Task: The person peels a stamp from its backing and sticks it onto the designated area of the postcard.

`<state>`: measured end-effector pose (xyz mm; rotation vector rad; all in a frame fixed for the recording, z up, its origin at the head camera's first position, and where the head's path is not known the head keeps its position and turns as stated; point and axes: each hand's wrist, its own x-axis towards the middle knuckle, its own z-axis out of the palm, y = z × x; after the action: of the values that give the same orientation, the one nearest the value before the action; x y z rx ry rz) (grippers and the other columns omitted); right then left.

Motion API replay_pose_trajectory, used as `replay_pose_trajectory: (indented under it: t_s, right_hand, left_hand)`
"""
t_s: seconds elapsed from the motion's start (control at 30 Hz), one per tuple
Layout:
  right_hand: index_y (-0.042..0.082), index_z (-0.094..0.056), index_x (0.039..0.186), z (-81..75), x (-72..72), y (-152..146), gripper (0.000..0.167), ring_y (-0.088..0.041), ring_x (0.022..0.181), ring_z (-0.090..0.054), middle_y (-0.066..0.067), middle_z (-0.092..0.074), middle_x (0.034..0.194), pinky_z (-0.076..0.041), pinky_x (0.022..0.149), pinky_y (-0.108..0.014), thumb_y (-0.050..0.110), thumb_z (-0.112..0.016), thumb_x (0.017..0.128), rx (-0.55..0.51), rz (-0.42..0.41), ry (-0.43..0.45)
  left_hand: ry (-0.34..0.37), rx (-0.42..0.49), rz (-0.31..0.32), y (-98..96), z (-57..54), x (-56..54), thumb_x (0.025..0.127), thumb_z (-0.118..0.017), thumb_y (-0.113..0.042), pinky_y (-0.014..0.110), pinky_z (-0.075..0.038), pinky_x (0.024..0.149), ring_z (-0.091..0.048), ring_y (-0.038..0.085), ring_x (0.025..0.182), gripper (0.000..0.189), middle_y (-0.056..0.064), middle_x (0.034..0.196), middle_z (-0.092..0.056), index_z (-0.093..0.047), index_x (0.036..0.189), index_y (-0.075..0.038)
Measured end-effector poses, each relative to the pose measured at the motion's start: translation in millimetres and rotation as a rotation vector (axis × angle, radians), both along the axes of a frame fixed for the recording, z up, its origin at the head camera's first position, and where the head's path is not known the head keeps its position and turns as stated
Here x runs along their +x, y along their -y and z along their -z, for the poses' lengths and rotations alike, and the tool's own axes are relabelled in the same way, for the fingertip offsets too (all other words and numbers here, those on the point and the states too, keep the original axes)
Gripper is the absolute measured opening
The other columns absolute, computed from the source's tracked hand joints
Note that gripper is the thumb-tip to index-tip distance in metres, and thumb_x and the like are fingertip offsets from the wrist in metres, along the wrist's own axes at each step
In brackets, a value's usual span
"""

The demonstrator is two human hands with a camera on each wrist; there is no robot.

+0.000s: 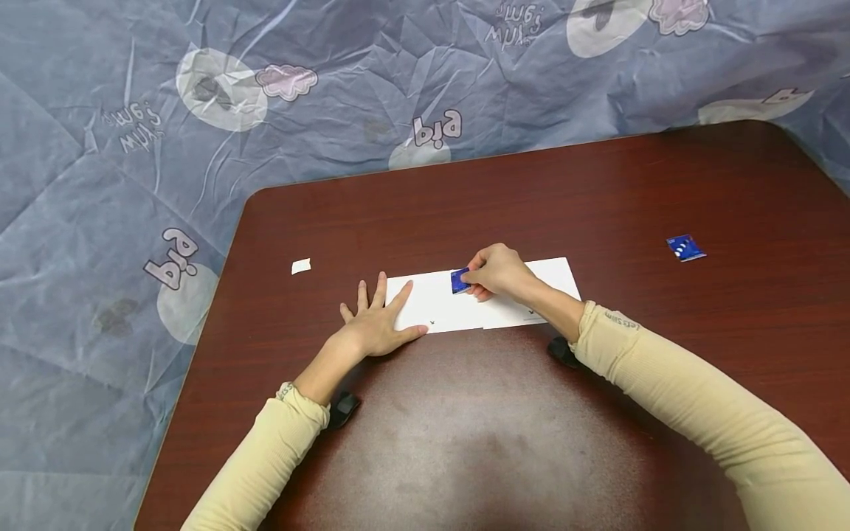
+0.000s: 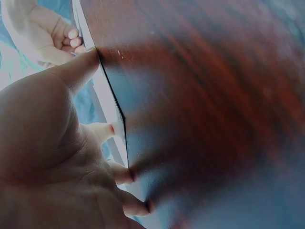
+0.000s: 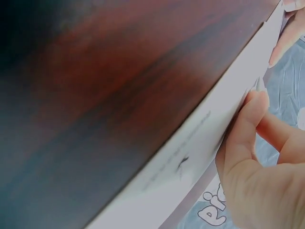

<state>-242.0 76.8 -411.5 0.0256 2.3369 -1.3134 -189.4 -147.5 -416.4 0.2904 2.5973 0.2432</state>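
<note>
Two white sheets, a left one (image 1: 441,313) and a right one (image 1: 554,276), lie end to end on the table with a small step where their front edges meet. My left hand (image 1: 372,328) rests with fingers spread at the left end, thumb and index fingertip on the sheet. Over the middle, my right hand (image 1: 501,273) pinches a small dark blue square piece (image 1: 458,281) between thumb and fingers. Part of that piece is hidden behind the fingers. In the right wrist view, the pinching fingertips (image 3: 257,102) are close over the sheet, near a small black mark (image 3: 182,163).
A blue printed packet (image 1: 685,248) lies apart on the right of the brown table (image 1: 478,442). A small white scrap (image 1: 301,266) is at the left. Blue printed fabric (image 1: 358,88) hangs behind the far table edge.
</note>
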Motion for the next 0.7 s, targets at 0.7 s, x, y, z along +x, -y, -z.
replay_pose_trajectory:
  t_s: [0.7]
  right_hand:
    - [-0.006, -0.061, 0.09, 1.5, 0.5, 3.8, 0.014, -0.012, 0.051, -0.062, -0.013, -0.067, 0.069, -0.054, 0.055, -0.024, 0.007, -0.066, 0.09, 0.063, -0.008, -0.056]
  left_hand:
    - [0.005, -0.007, -0.002, 0.9, 2.1, -0.8, 0.09, -0.042, -0.067, 0.074, -0.003, 0.099, 0.016, 0.045, 0.137, 0.082, 0.013, 0.155, 0.019, -0.001, 0.153, -0.034]
